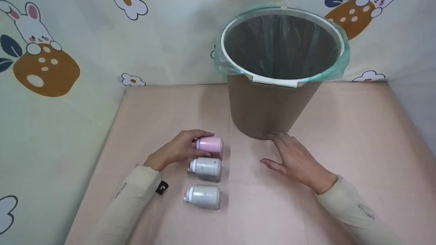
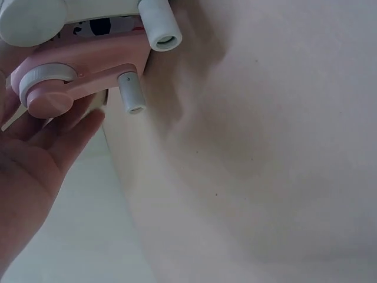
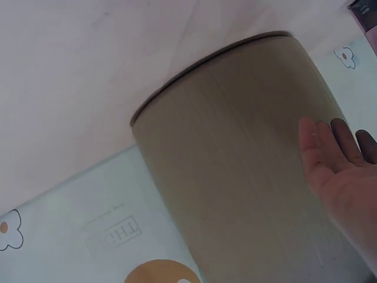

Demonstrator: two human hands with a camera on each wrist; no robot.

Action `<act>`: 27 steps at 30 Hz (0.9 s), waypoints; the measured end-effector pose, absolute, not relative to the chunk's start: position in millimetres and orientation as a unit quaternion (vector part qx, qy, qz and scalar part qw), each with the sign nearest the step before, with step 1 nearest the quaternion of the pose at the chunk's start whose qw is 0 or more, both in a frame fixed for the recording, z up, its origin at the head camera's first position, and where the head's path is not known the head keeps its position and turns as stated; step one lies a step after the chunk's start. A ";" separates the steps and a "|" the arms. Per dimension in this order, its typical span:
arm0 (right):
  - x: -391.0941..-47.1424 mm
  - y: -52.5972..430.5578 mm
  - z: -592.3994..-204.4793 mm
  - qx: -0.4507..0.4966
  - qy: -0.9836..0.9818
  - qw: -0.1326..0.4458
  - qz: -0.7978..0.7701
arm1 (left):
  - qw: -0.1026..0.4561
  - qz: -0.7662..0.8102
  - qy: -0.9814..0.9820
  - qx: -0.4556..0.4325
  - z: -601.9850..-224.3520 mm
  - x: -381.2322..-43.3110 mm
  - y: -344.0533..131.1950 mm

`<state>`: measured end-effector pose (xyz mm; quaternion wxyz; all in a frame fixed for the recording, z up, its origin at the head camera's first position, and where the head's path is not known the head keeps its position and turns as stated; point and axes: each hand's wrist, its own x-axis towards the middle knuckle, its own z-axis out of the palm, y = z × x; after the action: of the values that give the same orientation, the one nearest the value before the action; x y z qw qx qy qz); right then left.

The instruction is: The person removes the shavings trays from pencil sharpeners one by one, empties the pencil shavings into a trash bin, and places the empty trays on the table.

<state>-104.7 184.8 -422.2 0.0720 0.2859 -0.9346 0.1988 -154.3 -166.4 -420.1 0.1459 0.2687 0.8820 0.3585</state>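
Cartoon-print backdrop [image 1: 163, 44] behind your pinkish tabletop [image 1: 354, 126], bin [image 1: 269, 109] near its far edge. Your left hand [image 1: 182, 146] has thumb and fingers round the pink bottle [image 1: 212, 144], between left edge and bin, probably spanning its body for steadiness. Two grey bottles [image 1: 208, 166] lie alongside. Your right hand [image 1: 296, 160]: fingers extended, gripping nothing, by the bin's base.

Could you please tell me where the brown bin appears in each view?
Head: the brown bin stands right of centre, mostly in the upper half.
Left wrist: not in view.
Right wrist: the brown bin fills the middle and lower right, partly behind the right hand.
Shared landmark: the pinkish tabletop.
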 end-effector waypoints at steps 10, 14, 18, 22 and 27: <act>-102.9 177.8 -427.3 0.298 -0.931 0.071 0.199 | 0.132 0.366 0.882 0.267 -422.8 -154.0 -166.2; -102.4 177.0 -429.3 0.302 -0.928 0.075 0.203 | 0.121 0.368 0.884 0.261 -421.6 -154.1 -165.3; -101.8 176.4 -431.3 0.302 -0.927 0.074 0.208 | 0.111 0.373 0.887 0.247 -415.8 -152.7 -163.6; -101.1 175.8 -430.1 0.294 -0.927 0.067 0.224 | 0.084 0.382 0.884 0.255 -405.8 -148.5 -159.5; -99.7 174.7 -426.0 0.276 -0.928 0.049 0.245 | 0.071 0.393 0.879 0.261 -392.7 -141.3 -152.3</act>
<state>-99.7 174.7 -426.0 0.0487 0.2761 -0.9281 0.2450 -141.3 -152.3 -392.7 0.0711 0.2611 0.8787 0.3932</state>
